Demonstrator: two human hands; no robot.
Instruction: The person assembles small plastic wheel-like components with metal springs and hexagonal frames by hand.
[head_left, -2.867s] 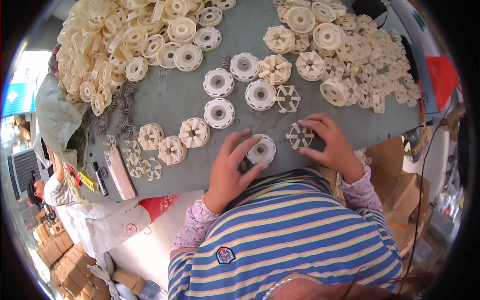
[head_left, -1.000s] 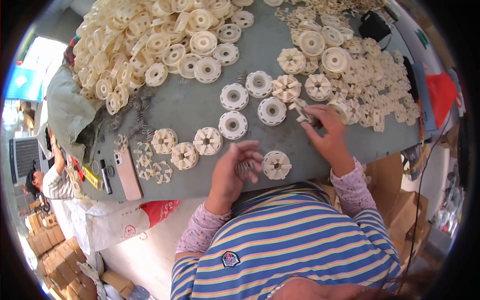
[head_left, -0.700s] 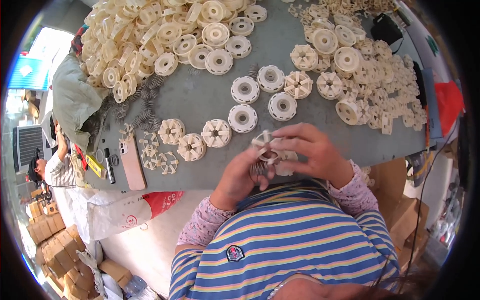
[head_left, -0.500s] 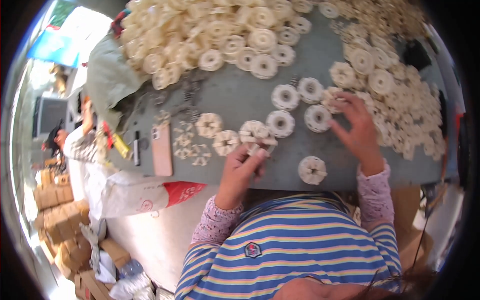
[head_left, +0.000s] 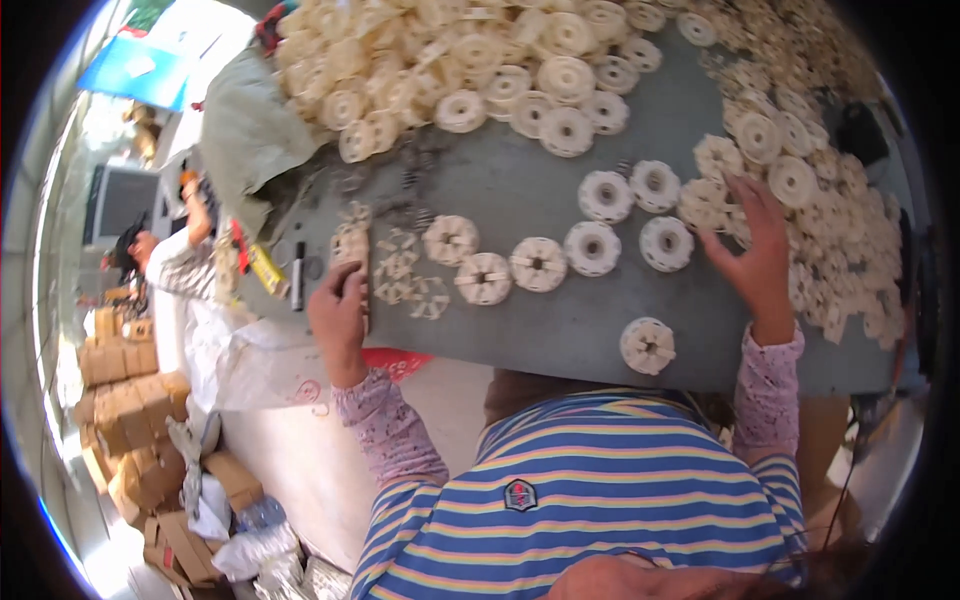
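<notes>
My left hand (head_left: 338, 318) rests over the pinkish phone (head_left: 363, 298), its fingers curled together. Whatever they may hold is hidden. Just beyond them are small cream plastic pieces (head_left: 352, 215), and pronged pieces (head_left: 398, 262) lie to the right. My right hand (head_left: 757, 255) has its thumb and fingers apart beside a cream slotted wheel (head_left: 704, 204) at the edge of the right-hand pile. Between my hands, a row of wheels includes one with a cross-shaped insert (head_left: 538, 264) and a white ring-shaped wheel (head_left: 593, 248). Another slotted wheel (head_left: 648, 346) lies nearer me.
A large heap of cream wheels (head_left: 470, 50) covers the far side; small plastic parts (head_left: 840, 240) are piled at right. Dark springs (head_left: 410, 170), a black marker (head_left: 298, 275) and grey cloth (head_left: 250, 140) lie left. Another person's arm (head_left: 198, 215) shows beyond, with cardboard boxes (head_left: 140, 410) below.
My left hand has moved left from the wheel row to the phone, leaving the wheel it was at in the row. My right hand stays by the right-hand pile. The view has shifted slightly.
</notes>
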